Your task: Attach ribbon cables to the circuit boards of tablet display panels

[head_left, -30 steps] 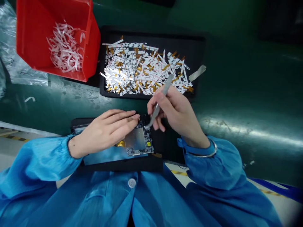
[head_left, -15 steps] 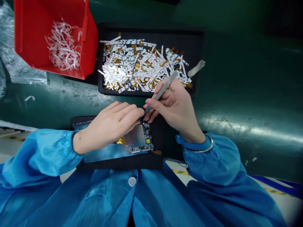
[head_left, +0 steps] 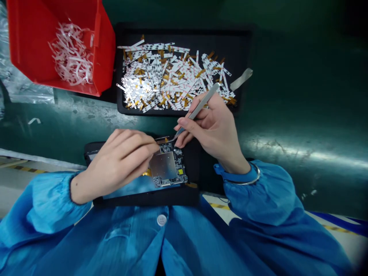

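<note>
My right hand (head_left: 214,132) holds metal tweezers (head_left: 198,109) slanting down to the left. Their tip meets the far edge of a circuit board (head_left: 162,165), by a thin strip with an orange bit (head_left: 166,140). My left hand (head_left: 120,161) has its fingers bent and pressed together at the strip's left end; whatever is between the fingertips is hidden. The board bears a silver metal plate and a yellow square. It lies on a device with a blue film (head_left: 129,187), partly covered by my left hand and forearm, in a black holder (head_left: 149,198).
Beyond my hands, a black tray (head_left: 227,44) holds a heap of white and orange flex strips (head_left: 172,80). A red bin (head_left: 105,57) with curled clear strips (head_left: 73,57) stands far left, beside clear plastic bags (head_left: 28,92). A pale strip (head_left: 241,79) crosses the tray's right edge.
My left hand has drawn back to the left, uncovering more of the board and the thin strip at its far edge. My right hand and the tweezers have hardly moved.
</note>
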The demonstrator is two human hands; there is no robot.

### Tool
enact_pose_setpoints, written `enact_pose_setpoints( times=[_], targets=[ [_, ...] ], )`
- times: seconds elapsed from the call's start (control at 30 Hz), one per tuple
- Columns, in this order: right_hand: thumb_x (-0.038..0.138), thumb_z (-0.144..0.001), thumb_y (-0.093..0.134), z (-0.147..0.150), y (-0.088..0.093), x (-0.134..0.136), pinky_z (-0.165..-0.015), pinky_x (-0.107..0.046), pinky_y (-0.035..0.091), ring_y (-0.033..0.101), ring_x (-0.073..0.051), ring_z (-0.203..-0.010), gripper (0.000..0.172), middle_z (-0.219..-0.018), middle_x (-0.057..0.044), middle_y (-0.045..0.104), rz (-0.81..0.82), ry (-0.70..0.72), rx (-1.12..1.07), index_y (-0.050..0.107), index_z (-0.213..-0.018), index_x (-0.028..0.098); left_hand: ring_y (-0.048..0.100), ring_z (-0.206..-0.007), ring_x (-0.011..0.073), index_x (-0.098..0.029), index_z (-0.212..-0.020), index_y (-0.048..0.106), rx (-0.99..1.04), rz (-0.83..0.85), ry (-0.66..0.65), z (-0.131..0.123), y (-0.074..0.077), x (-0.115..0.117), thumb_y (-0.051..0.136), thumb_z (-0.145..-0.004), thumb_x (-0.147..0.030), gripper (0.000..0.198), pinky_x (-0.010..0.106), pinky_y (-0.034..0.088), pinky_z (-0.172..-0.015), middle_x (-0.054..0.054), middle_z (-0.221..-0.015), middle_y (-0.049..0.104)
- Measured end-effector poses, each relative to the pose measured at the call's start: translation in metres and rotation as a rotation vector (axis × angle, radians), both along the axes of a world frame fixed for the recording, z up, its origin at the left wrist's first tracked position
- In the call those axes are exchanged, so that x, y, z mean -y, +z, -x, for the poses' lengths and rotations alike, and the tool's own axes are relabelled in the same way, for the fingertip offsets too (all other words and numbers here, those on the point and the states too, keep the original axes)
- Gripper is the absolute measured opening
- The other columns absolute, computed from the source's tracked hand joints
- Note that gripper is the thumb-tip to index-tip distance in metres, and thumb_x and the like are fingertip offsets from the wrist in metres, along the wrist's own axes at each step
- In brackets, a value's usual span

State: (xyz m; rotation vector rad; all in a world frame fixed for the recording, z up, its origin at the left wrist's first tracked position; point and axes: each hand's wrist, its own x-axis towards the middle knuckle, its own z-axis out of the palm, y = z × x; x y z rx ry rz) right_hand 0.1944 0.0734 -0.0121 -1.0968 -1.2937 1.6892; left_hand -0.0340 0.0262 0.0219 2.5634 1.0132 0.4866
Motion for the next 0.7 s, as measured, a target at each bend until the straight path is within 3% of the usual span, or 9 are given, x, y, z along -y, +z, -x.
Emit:
enact_pose_setpoints(
  times=[0.27, 0.7],
  targets=[
    [0.035, -0.087, 0.072, 0.001, 0.0, 0.0, -0.043, -0.021, 0.056, 0.067, -0.01, -0.049, 0.034, -0.072, 0.01, 0.067, -0.007, -0.01, -0.029, 0.039, -0.093, 0.026, 0.056, -0.116, 0.0265, -0.01, -0.125, 0.057, -0.083, -0.057, -0.029, 0.0, -0.006, 0.012, 0.058, -0.095, -0.018, 0.032, 0.041, 0.044, -0.091, 0.009, -0.125, 0.066],
    [0.031, -0.083, 0.076, 0.002, 0.003, 0.002, -0.047, -0.024, 0.056, 0.067, -0.011, -0.05, 0.03, -0.068, 0.01, 0.067, -0.047, -0.007, 0.006, 0.047, -0.087, 0.026, 0.058, -0.11, 0.0252, -0.012, -0.128, 0.056, -0.082, -0.084, 0.037, -0.006, -0.012, 0.014, 0.06, -0.092, -0.014, 0.036, 0.039, 0.045, -0.086, 0.006, -0.111, 0.07]
  ],
)
